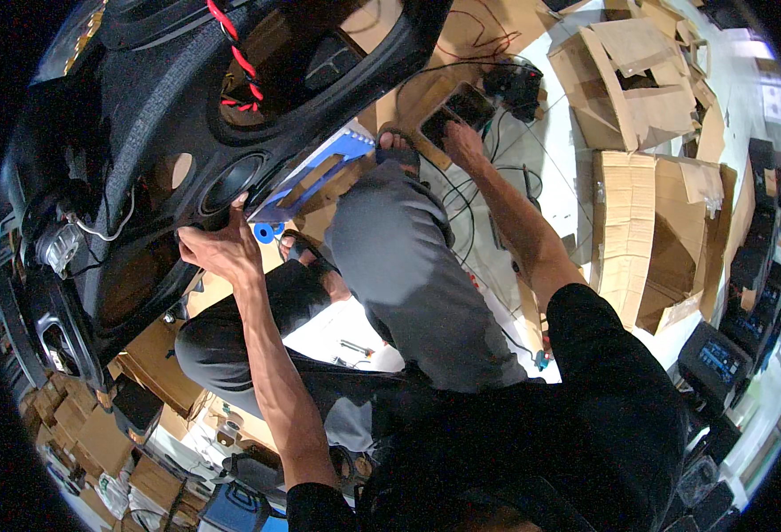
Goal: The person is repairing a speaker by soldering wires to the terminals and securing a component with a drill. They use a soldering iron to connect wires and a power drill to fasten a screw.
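Observation:
A large black speaker cabinet with several openings leans across the upper left. Bent fingers of my left hand grip its front panel beside a small round black speaker driver, one fingertip at the driver's rim. Twisted red and black wires hang across the large round opening above. My right hand reaches down into a dark shallow tray on the floor. Its fingertips are hidden there, so what they touch does not show.
A blue and white panel stands beside the cabinet, near a blue tape roll. Black cables trail over the floor right of my knee. Open cardboard boxes stand at the right; a silver round part hangs at the left.

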